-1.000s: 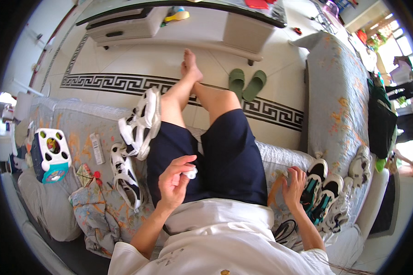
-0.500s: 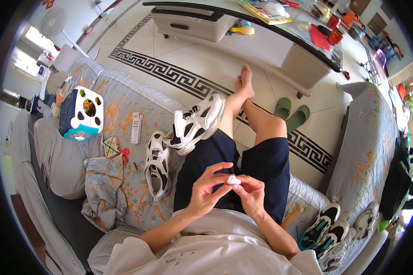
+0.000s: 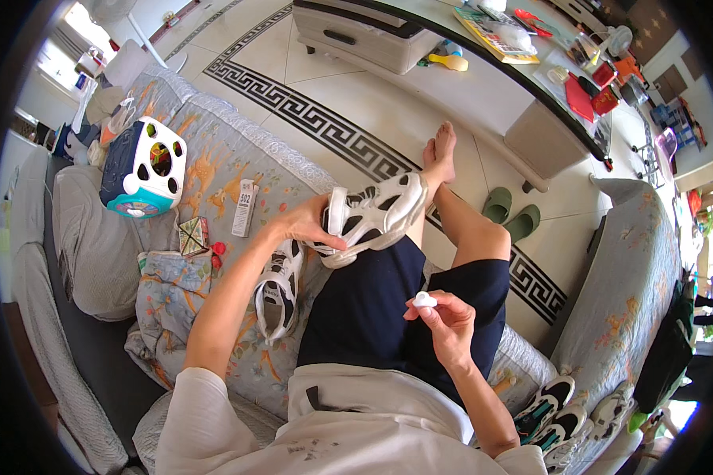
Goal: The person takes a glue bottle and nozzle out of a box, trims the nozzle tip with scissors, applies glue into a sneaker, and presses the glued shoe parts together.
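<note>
My left hand [image 3: 303, 222] is closed around the heel end of a white and black sneaker [image 3: 384, 207], which rests over my left thigh. My right hand [image 3: 453, 323] pinches a small white plastic piece [image 3: 425, 299] between thumb and fingers above my lap. It looks like a little cap or bottle, but its lower part is hidden by the fingers. The matching sneaker [image 3: 277, 293] lies on the sofa cover beside my left thigh, its opening toward me. A narrow white box [image 3: 244, 208] is farther left on the cover.
A blue and white toy cube [image 3: 144, 168] stands at the left, near a small patterned box [image 3: 192, 237]. More shoes [image 3: 558, 412] lie at the right. Green slippers [image 3: 510, 214] are on the floor, below a cluttered table [image 3: 483, 49].
My left hand has left the small white piece, reached up and left, and taken hold of the sneaker, which has turned slightly. My right hand keeps the white piece. The view has shifted.
</note>
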Demonstrator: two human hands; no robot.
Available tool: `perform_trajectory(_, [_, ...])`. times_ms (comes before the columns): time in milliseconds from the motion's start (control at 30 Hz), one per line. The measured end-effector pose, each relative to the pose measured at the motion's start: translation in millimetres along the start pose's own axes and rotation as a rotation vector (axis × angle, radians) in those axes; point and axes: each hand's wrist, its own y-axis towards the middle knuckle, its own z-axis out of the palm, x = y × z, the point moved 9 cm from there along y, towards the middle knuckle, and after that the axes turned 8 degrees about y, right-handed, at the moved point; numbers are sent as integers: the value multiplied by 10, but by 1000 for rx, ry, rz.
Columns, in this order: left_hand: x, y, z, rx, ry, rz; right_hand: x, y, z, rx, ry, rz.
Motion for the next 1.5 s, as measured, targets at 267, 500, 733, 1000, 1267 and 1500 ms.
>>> perform_trajectory(267, [-320,-169,-191,-195,-238,108,54,675,346,126,-97,16])
perform_trajectory(500, [133,-464,-1133,-762,-8,30,-270,1396,577,249,-176,24])
perform_trajectory(733, [422,-544,-1405,-768,35,-101,-680,1967,782,336,-262,109])
perform_trajectory(1000, [804,-366,-1187,-662,373,-146,-1115,2285,811,363,-434,185])
perform_trajectory(1267, [1055,-167,-1219,-298,252,-169,-1369,2338,810,394,-461,237])
perform_trajectory(1500, [1048,-177,-1193,-402,141,-103,-1356,2364,888,401,-462,177])
